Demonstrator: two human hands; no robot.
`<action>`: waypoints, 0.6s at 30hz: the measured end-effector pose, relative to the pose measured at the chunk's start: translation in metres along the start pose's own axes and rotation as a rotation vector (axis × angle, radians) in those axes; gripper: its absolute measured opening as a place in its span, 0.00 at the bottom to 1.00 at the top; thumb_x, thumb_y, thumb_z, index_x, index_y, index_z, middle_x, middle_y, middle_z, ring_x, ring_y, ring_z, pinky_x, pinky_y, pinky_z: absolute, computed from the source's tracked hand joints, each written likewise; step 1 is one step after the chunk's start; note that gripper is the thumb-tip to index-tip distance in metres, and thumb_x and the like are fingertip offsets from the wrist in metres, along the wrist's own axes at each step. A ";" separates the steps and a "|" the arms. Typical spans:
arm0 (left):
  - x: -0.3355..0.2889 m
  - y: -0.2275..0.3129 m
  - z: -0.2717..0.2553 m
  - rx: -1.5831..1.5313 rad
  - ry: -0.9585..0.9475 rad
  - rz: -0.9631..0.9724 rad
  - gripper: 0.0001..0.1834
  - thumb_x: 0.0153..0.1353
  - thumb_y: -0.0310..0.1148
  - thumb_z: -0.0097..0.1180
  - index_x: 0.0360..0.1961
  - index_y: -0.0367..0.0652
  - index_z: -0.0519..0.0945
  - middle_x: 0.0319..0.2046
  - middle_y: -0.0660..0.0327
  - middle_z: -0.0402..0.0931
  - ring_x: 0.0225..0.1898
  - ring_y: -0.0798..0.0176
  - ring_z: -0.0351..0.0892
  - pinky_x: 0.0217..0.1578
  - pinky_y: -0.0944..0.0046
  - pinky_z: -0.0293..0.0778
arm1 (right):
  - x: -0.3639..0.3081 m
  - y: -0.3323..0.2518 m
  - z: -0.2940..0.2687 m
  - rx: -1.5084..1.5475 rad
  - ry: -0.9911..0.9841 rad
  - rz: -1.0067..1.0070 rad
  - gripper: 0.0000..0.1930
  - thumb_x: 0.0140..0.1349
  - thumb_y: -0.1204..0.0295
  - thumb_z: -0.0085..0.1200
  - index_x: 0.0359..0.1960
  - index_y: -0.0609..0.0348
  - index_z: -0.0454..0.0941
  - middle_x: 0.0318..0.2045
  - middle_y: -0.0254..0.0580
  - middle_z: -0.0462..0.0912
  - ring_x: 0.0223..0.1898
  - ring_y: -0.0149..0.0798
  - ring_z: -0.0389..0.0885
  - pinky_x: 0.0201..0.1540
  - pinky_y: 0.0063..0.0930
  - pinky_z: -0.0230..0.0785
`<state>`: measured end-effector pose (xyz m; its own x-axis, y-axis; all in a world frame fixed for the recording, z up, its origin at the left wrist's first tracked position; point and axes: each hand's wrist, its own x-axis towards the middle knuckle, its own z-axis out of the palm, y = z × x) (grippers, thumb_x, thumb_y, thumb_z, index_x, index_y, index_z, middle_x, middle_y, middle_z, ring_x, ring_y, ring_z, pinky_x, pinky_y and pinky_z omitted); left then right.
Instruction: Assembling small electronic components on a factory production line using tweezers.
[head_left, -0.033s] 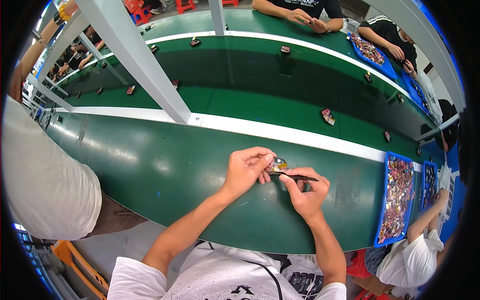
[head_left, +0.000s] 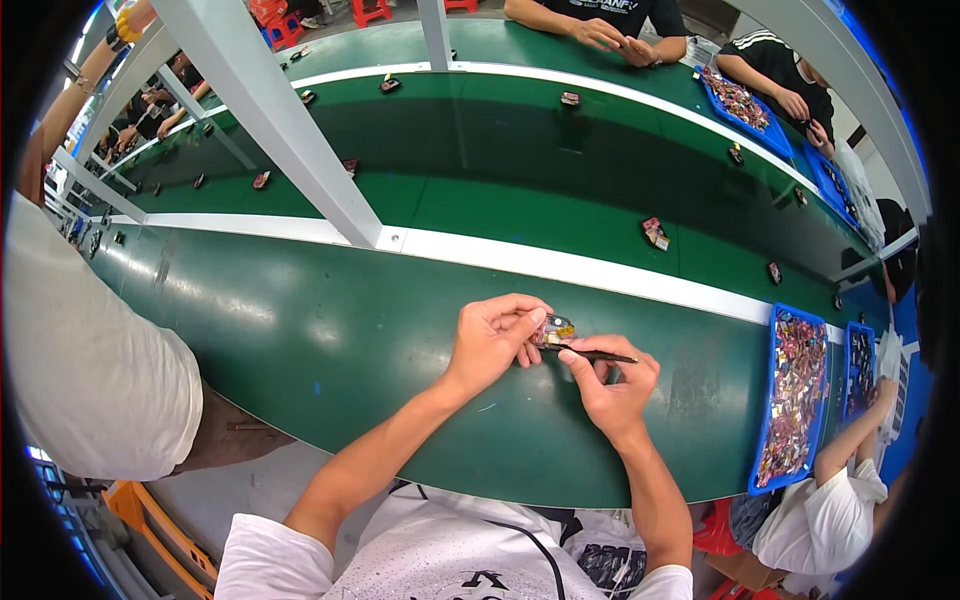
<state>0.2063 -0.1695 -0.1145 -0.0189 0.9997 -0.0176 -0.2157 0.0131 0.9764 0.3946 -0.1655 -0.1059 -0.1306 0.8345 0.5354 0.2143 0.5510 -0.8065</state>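
My left hand [head_left: 497,338] is closed on a small electronic device [head_left: 555,328] with a dark casing and yellow and pale parts inside. It is held just above the green worktable [head_left: 350,360]. My right hand [head_left: 617,385] pinches a thin black pair of tweezers [head_left: 605,355], slanted across the fingers. The tip of the tweezers meets the near edge of the device, between my two hands. My left fingers cover part of the device.
A blue tray [head_left: 757,470] heaped with small pink and white parts stands at right, with another blue tray [head_left: 848,412] beyond it. Past a white rail [head_left: 560,268] runs a green belt [head_left: 540,215] carrying scattered devices. A metal post [head_left: 300,140] rises at left. Co-workers sit around.
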 end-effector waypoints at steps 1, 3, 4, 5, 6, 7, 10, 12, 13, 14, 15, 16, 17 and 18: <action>0.000 0.000 0.001 -0.001 -0.001 -0.003 0.10 0.70 0.28 0.57 0.43 0.30 0.84 0.25 0.58 0.83 0.20 0.69 0.81 0.20 0.70 0.76 | 0.000 0.000 -0.001 -0.002 -0.003 -0.009 0.07 0.51 0.79 0.72 0.32 0.59 0.86 0.26 0.32 0.88 0.12 0.20 0.61 0.17 0.18 0.53; 0.000 -0.001 0.004 0.002 -0.001 -0.005 0.10 0.70 0.28 0.57 0.43 0.29 0.84 0.25 0.58 0.83 0.20 0.69 0.81 0.19 0.71 0.76 | 0.001 0.000 -0.002 0.009 -0.007 -0.021 0.07 0.52 0.79 0.72 0.32 0.58 0.86 0.26 0.33 0.89 0.11 0.20 0.62 0.17 0.18 0.53; 0.000 -0.001 0.005 0.005 -0.001 -0.008 0.10 0.70 0.28 0.57 0.43 0.29 0.84 0.25 0.58 0.83 0.20 0.69 0.81 0.19 0.71 0.76 | 0.001 -0.001 -0.002 0.019 -0.011 -0.033 0.07 0.52 0.79 0.72 0.31 0.58 0.86 0.27 0.34 0.89 0.11 0.20 0.62 0.17 0.18 0.54; -0.001 -0.001 0.005 0.005 0.000 -0.007 0.10 0.70 0.28 0.57 0.43 0.29 0.84 0.25 0.58 0.83 0.20 0.69 0.81 0.19 0.71 0.76 | 0.001 0.000 -0.004 0.019 -0.011 -0.034 0.07 0.52 0.79 0.72 0.31 0.58 0.86 0.27 0.34 0.89 0.11 0.20 0.62 0.17 0.18 0.54; -0.001 -0.001 0.006 -0.001 0.000 -0.015 0.10 0.70 0.28 0.58 0.43 0.29 0.84 0.25 0.57 0.83 0.20 0.69 0.81 0.19 0.71 0.75 | 0.000 0.001 -0.005 0.011 -0.023 -0.032 0.07 0.52 0.79 0.72 0.31 0.58 0.87 0.28 0.34 0.90 0.11 0.21 0.62 0.16 0.18 0.54; -0.001 -0.001 0.007 -0.007 0.001 -0.023 0.10 0.70 0.28 0.58 0.43 0.29 0.84 0.25 0.57 0.83 0.19 0.69 0.81 0.18 0.71 0.75 | 0.000 0.001 -0.007 0.002 -0.035 -0.030 0.06 0.52 0.79 0.72 0.31 0.58 0.87 0.29 0.35 0.90 0.11 0.21 0.62 0.16 0.18 0.54; 0.000 0.000 0.009 -0.019 0.003 -0.067 0.10 0.70 0.28 0.57 0.42 0.28 0.83 0.25 0.56 0.83 0.18 0.69 0.79 0.17 0.72 0.73 | 0.001 -0.001 -0.008 -0.003 -0.042 -0.050 0.06 0.51 0.79 0.72 0.30 0.58 0.86 0.29 0.35 0.90 0.11 0.22 0.63 0.17 0.19 0.55; 0.002 -0.003 0.006 -0.033 -0.015 -0.082 0.10 0.70 0.28 0.58 0.42 0.28 0.83 0.27 0.55 0.83 0.18 0.68 0.80 0.17 0.71 0.74 | 0.002 0.000 -0.008 -0.015 -0.043 -0.084 0.07 0.51 0.80 0.72 0.30 0.58 0.86 0.29 0.36 0.90 0.11 0.22 0.63 0.17 0.19 0.56; 0.003 -0.003 0.005 -0.047 -0.031 -0.096 0.11 0.70 0.28 0.58 0.42 0.27 0.83 0.28 0.53 0.84 0.19 0.67 0.81 0.16 0.71 0.75 | 0.002 0.000 -0.008 -0.027 -0.045 -0.118 0.07 0.50 0.80 0.71 0.29 0.58 0.86 0.29 0.36 0.90 0.10 0.23 0.63 0.17 0.20 0.57; 0.003 -0.003 0.006 -0.047 -0.033 -0.095 0.11 0.70 0.28 0.58 0.42 0.27 0.83 0.28 0.53 0.84 0.19 0.67 0.81 0.16 0.71 0.75 | 0.002 -0.001 -0.009 -0.028 -0.043 -0.119 0.07 0.50 0.80 0.71 0.29 0.58 0.86 0.29 0.36 0.90 0.10 0.23 0.63 0.17 0.20 0.57; 0.004 -0.002 0.007 -0.045 -0.031 -0.110 0.11 0.70 0.28 0.58 0.42 0.27 0.83 0.29 0.53 0.84 0.19 0.67 0.80 0.16 0.71 0.75 | 0.003 -0.001 -0.010 -0.024 -0.055 -0.143 0.06 0.51 0.81 0.71 0.29 0.59 0.85 0.29 0.38 0.90 0.11 0.22 0.64 0.17 0.19 0.56; 0.004 -0.001 0.007 -0.042 -0.029 -0.125 0.11 0.69 0.28 0.58 0.42 0.27 0.83 0.29 0.54 0.83 0.18 0.67 0.80 0.16 0.71 0.74 | 0.004 -0.001 -0.011 -0.020 -0.067 -0.168 0.06 0.51 0.82 0.70 0.29 0.61 0.85 0.29 0.41 0.90 0.12 0.21 0.65 0.16 0.17 0.55; 0.005 0.000 0.007 -0.041 -0.034 -0.120 0.11 0.69 0.28 0.58 0.42 0.27 0.83 0.29 0.54 0.83 0.18 0.67 0.80 0.16 0.71 0.74 | 0.004 -0.002 -0.011 -0.023 -0.063 -0.172 0.06 0.51 0.82 0.70 0.29 0.61 0.85 0.29 0.41 0.90 0.12 0.21 0.65 0.16 0.17 0.55; 0.005 0.000 0.007 -0.044 -0.041 -0.144 0.11 0.69 0.29 0.59 0.42 0.27 0.83 0.29 0.54 0.83 0.19 0.68 0.80 0.16 0.71 0.74 | 0.003 -0.001 -0.012 -0.026 -0.060 -0.166 0.06 0.51 0.82 0.70 0.29 0.60 0.85 0.29 0.41 0.90 0.12 0.21 0.65 0.16 0.17 0.55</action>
<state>0.2135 -0.1643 -0.1127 0.0551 0.9875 -0.1475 -0.2561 0.1568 0.9538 0.4053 -0.1635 -0.1000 -0.2239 0.7315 0.6441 0.2098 0.6815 -0.7011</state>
